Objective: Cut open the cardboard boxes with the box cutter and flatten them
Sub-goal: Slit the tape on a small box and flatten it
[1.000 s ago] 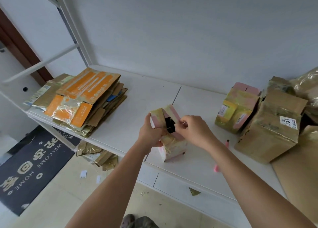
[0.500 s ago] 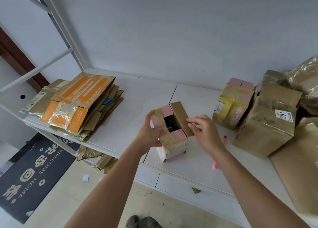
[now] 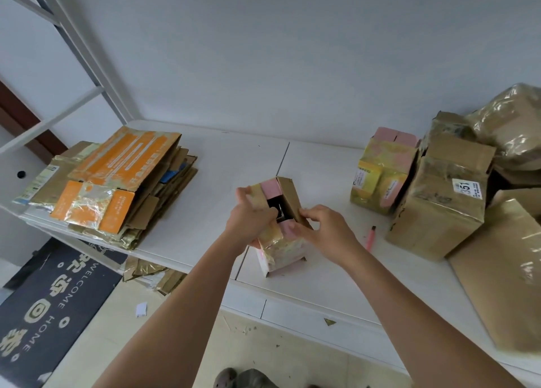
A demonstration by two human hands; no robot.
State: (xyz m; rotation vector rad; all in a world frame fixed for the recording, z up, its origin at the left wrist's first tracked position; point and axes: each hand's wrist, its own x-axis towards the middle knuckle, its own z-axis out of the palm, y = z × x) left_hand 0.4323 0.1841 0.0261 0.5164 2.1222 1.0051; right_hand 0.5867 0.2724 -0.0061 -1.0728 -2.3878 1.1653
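Head view looks down on a white bench (image 3: 205, 188) set against a pale wall. Near its front edge, about midway along, a small pink box (image 3: 281, 247) wrapped in shiny tape stands upright with its top flaps open and a dark gap showing inside. Left hand (image 3: 248, 220) grips the box's left top flap, fingers curled over the taped edge. Right hand (image 3: 325, 229) pinches the near pink flap between thumb and forefinger, the other fingers curled loosely behind it. Both forearms reach in from the bottom of the picture and hide the front edge below the box.

Just right of the right wrist, a pink box cutter (image 3: 371, 237) lies flat on the bench, untouched, partly hidden by that wrist. Beyond it, toward the right end, unopened cartons crowd together: a yellow-and-pink box (image 3: 380, 177), a brown box with a 351 label (image 3: 439, 209), and taped parcels (image 3: 509, 124) heaped behind against the wall. A large flat brown sheet (image 3: 503, 276) overhangs the right front corner.

At the left end sits a stack of flattened cardboard (image 3: 123, 179) topped by orange panels. Below the bench, scraps (image 3: 152, 276) lie on the floor beside a dark welcome mat (image 3: 44, 308).
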